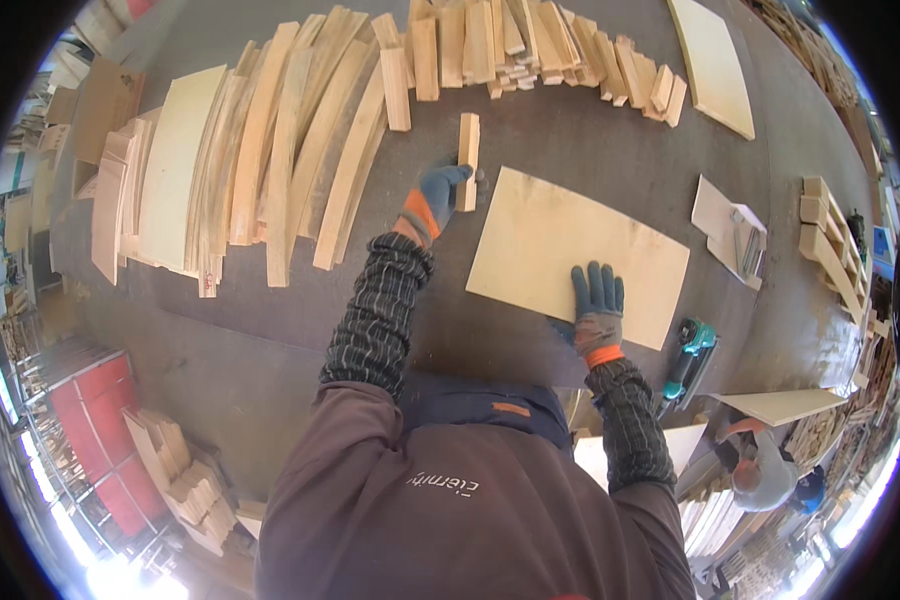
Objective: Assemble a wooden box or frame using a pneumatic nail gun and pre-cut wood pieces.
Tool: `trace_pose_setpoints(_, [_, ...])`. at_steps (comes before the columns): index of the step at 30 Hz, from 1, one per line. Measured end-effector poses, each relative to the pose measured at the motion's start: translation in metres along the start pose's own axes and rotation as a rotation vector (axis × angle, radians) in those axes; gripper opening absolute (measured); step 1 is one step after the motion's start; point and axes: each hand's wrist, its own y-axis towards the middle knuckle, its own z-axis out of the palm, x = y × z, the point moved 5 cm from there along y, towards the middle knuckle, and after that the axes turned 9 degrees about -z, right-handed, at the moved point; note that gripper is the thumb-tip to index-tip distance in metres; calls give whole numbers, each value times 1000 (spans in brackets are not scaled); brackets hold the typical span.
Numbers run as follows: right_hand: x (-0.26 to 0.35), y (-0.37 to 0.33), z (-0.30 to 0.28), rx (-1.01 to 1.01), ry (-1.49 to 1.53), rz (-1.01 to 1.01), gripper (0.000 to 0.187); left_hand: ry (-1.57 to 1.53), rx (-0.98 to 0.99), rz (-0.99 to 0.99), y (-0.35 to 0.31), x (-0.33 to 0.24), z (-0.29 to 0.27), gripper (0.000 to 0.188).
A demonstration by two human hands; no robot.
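The left hand point(438, 195), gloved in blue-grey with an orange cuff, has its fingers closed on a short wooden block point(468, 140). The block stands lengthwise away from the wearer and projects beyond the fingertips; whether it rests on the table point(430, 330) or is slightly raised cannot be told from this angle. The right hand point(598, 300) holds nothing: its fingers lie extended and nearly together, palm down, on a pale rectangular panel point(560, 235). Most of the panel extends leftward and beyond these fingers, its far left corner lying near the block, to the right of the left fingers.

State of the work: the panel's visible face bears no wood piece, and no fastener is seen in it, so joining appears not yet begun here. One block is in the grip. Beyond the left fingers a row of short blocks point(480, 45) remains; to their left lie many long strips point(310, 150). A second panel point(712, 65) lies well beyond the right fingers. Nearer the wearer and to the right of those fingers rests a green nail gun point(692, 360), untouched. Far to their right, a slatted wooden frame point(816, 240) looks already assembled, though the lens bends it considerably.
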Motion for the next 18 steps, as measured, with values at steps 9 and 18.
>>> trace_pose_setpoints(9, [7, -3, -6, -32, 28, -10, 94, -237, -13, -103, -52, 69, -15, 42])
trace_pose_setpoints(18, [38, -33, -35, -220, 116, -62, 79, -215, 70, -117, -113, 81, 9, 49])
